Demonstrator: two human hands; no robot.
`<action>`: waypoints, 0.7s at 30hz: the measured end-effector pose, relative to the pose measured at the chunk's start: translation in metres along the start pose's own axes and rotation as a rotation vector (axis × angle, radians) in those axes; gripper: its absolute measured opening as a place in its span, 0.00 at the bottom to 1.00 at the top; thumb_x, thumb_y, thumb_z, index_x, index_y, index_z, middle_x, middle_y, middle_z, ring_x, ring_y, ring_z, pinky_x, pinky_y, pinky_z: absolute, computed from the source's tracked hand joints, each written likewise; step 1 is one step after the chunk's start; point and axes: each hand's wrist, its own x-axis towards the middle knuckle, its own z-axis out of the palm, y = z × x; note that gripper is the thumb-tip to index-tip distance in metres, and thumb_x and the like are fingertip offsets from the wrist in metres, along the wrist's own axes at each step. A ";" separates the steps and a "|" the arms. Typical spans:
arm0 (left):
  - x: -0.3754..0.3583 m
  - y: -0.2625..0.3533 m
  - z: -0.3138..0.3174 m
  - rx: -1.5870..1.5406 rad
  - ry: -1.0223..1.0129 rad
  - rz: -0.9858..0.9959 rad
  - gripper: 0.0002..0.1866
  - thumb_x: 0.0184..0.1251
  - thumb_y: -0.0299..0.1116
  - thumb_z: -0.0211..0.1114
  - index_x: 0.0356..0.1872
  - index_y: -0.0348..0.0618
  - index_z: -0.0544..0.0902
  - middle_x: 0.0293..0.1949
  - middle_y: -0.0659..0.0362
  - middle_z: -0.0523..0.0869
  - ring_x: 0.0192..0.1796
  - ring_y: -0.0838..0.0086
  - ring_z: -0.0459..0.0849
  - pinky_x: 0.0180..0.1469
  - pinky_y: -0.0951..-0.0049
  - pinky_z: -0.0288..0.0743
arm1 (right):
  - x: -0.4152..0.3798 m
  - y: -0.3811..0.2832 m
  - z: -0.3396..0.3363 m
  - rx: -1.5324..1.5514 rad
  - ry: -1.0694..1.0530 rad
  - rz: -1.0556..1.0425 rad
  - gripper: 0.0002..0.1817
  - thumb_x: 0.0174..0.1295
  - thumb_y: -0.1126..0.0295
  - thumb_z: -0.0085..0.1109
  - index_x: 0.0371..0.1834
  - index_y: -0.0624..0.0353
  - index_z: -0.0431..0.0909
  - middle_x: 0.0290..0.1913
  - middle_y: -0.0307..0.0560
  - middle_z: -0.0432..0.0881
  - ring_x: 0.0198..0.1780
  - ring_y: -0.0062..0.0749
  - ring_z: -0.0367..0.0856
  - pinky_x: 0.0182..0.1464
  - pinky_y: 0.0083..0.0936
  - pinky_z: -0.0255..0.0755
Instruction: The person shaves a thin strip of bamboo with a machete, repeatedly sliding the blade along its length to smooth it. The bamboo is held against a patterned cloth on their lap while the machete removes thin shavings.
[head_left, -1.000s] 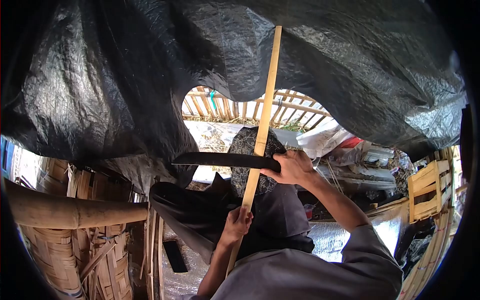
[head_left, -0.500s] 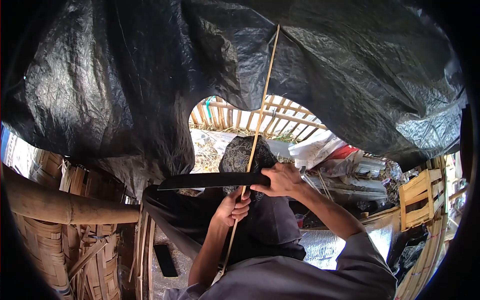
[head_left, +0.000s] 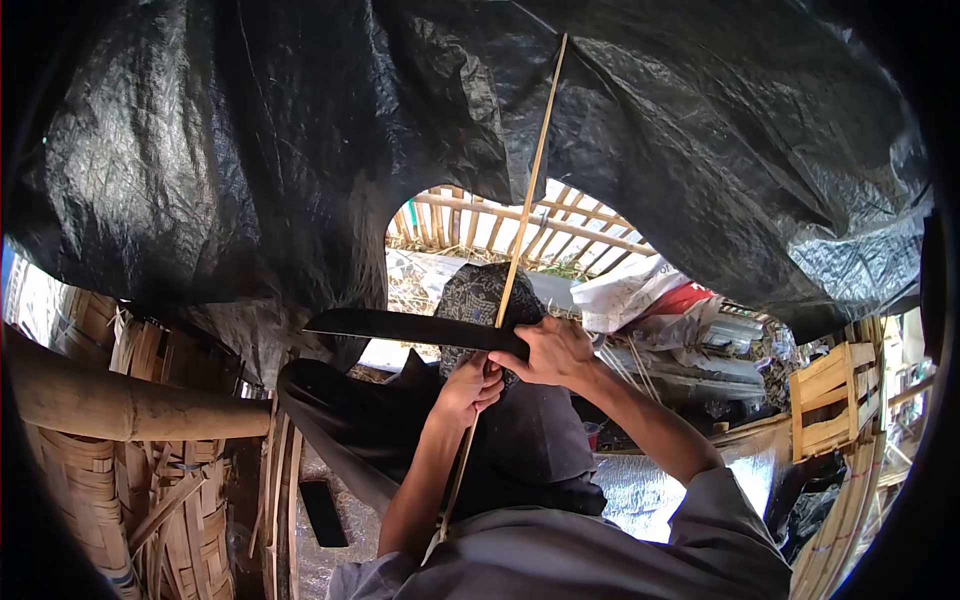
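Observation:
A long, thin bamboo strip (head_left: 533,185) runs from near my lap up toward the black plastic sheeting. My left hand (head_left: 468,390) is closed around its lower part. In my right hand (head_left: 552,352) is a machete (head_left: 405,327) with a wide dark blade pointing left. The blade lies across the strip just above my left hand, and the two hands are close together. My right fingers hide the machete's handle. Behind the blade, a dark patterned cloth (head_left: 470,300) covers my knee.
Black plastic sheeting (head_left: 280,150) hangs in front. A thick bamboo pole (head_left: 150,405) and woven bamboo baskets (head_left: 85,480) stand at left. A phone (head_left: 323,514) lies on the ground. At right are a wooden crate (head_left: 833,400) and a white sack (head_left: 625,290).
The machete blade has tilted, its tip rising and its handle end staying near the strip. Both hands have shifted slightly up and left in view.

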 end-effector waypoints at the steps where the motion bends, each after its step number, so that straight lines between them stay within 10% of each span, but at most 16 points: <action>1: 0.000 0.001 0.000 0.001 0.001 -0.001 0.18 0.73 0.45 0.42 0.23 0.49 0.65 0.14 0.71 0.58 0.11 0.87 0.52 0.10 0.85 0.45 | 0.000 0.001 0.003 0.002 0.000 0.001 0.36 0.52 0.32 0.46 0.29 0.59 0.81 0.21 0.56 0.79 0.27 0.44 0.81 0.35 0.40 0.75; 21: -0.086 -0.030 0.005 0.044 0.105 -0.029 0.25 0.68 0.57 0.46 0.19 0.49 0.63 0.12 0.70 0.56 0.10 0.87 0.51 0.10 0.84 0.44 | 0.009 -0.008 -0.016 0.065 0.103 0.256 0.37 0.54 0.33 0.46 0.28 0.63 0.81 0.29 0.66 0.80 0.37 0.58 0.80 0.42 0.45 0.74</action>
